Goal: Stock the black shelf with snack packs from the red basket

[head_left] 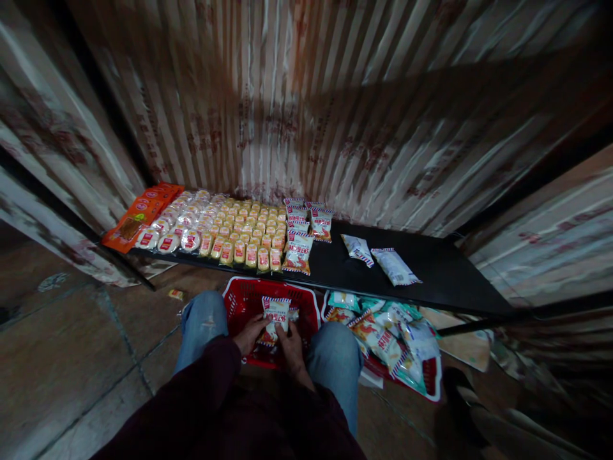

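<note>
Between my knees stands a red plastic basket (239, 300). Over it, both hands hold a small white snack packet with red print (276, 314). My left hand (249, 335) grips its lower left side and my right hand (289, 340) grips its lower right side, fingers closed on it. In front of me runs a low black shelf (431, 268) with rows of small yellow packets (249, 233), clear-wrapped round cakes (179, 220), red and white packets (301, 233) and two white packets (378, 259) lying flat.
A second red basket (431, 380) at my right knee is heaped with green, white and red snack packets (387, 332). Orange packs (138, 217) lie at the shelf's left end. One yellow packet (175, 294) lies on the tiled floor. Corrugated printed sheeting walls the shelf.
</note>
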The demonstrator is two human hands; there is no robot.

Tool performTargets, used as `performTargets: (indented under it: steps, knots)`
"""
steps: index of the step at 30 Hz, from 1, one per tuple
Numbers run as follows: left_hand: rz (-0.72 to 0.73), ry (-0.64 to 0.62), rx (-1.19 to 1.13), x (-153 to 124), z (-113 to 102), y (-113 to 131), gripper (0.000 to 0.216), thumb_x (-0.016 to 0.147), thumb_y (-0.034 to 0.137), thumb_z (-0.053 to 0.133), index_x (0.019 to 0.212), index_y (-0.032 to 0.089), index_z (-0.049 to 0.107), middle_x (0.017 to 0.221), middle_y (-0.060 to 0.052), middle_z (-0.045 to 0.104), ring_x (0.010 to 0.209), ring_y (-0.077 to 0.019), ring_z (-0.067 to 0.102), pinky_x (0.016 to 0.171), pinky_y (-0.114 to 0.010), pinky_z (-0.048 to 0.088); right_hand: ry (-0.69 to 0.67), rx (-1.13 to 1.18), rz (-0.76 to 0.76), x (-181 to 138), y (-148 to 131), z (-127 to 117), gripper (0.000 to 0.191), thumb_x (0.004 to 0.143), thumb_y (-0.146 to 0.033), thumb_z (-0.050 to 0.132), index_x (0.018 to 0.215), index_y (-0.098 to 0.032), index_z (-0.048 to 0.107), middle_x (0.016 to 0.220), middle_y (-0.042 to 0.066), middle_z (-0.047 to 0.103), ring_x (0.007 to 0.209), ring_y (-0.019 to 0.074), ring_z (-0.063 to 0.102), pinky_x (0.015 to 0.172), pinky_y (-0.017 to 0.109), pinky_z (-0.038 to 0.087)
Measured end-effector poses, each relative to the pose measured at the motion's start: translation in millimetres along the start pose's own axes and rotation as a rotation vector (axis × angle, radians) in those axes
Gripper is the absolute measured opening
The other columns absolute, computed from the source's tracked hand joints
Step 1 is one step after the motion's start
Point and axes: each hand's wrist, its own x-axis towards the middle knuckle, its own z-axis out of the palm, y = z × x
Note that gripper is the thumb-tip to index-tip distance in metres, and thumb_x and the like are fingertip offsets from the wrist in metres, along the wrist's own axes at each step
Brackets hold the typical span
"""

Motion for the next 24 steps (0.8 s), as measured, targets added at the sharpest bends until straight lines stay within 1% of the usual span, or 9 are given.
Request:
performTargets:
  steps: [4,8,14,19,24]
  knots:
    - [0.010,0.044,0.029,-3.7,-0.1,3.6,0.059,0.052,0.045,0.086,0.098,0.012,0.067,0.092,-0.011,0.073,0.086,-0.0235,0.068,0.078,-0.032,0.050,-0.041,0.045,0.018,0.5,5.0,0.7,0.064,0.062,-0.061,0.072,0.108,-0.017,0.066,0.098,0.009,0.074,0.092,0.0269,0.068,0.081,0.037,0.054]
    - [0.036,0.057,0.049,-8.1,4.1,8.8,0.057,0.051,0.045,0.086,0.094,0.012,0.068,0.087,-0.010,0.073,0.084,-0.0238,0.067,0.078,-0.032,0.049,-0.061,0.080,0.036,-0.1,4.4,1.4,0.063,0.062,-0.061,0.072,0.108,-0.018,0.066,0.105,0.009,0.073,0.097,0.0274,0.067,0.082,0.037,0.054]
    - [0.044,0.039,0.050,-14.6,8.3,12.7,0.047,0.054,0.041,0.084,0.089,0.013,0.068,0.085,-0.008,0.073,0.078,-0.0216,0.067,0.074,-0.031,0.050,-0.101,0.126,0.086,-3.1,-1.9,2.6,0.072,0.058,-0.059,0.075,0.115,-0.016,0.063,0.094,0.009,0.075,0.087,0.0276,0.069,0.080,0.039,0.055]
    - [0.060,0.078,0.076,-12.1,6.8,8.7,0.045,0.057,0.042,0.082,0.089,0.013,0.067,0.082,-0.007,0.073,0.075,-0.0210,0.067,0.072,-0.031,0.050,-0.090,0.120,0.084,-2.9,-0.5,2.1,0.070,0.058,-0.058,0.076,0.113,-0.016,0.064,0.098,0.010,0.074,0.088,0.0277,0.069,0.079,0.038,0.055]
    - [0.092,0.097,0.086,-9.9,6.4,6.5,0.048,0.060,0.042,0.082,0.094,0.013,0.065,0.084,-0.007,0.072,0.075,-0.0207,0.067,0.071,-0.031,0.051,-0.117,0.155,0.096,-0.4,2.5,0.7,0.072,0.059,-0.058,0.075,0.117,-0.017,0.062,0.099,0.011,0.074,0.085,0.0275,0.070,0.078,0.040,0.055]
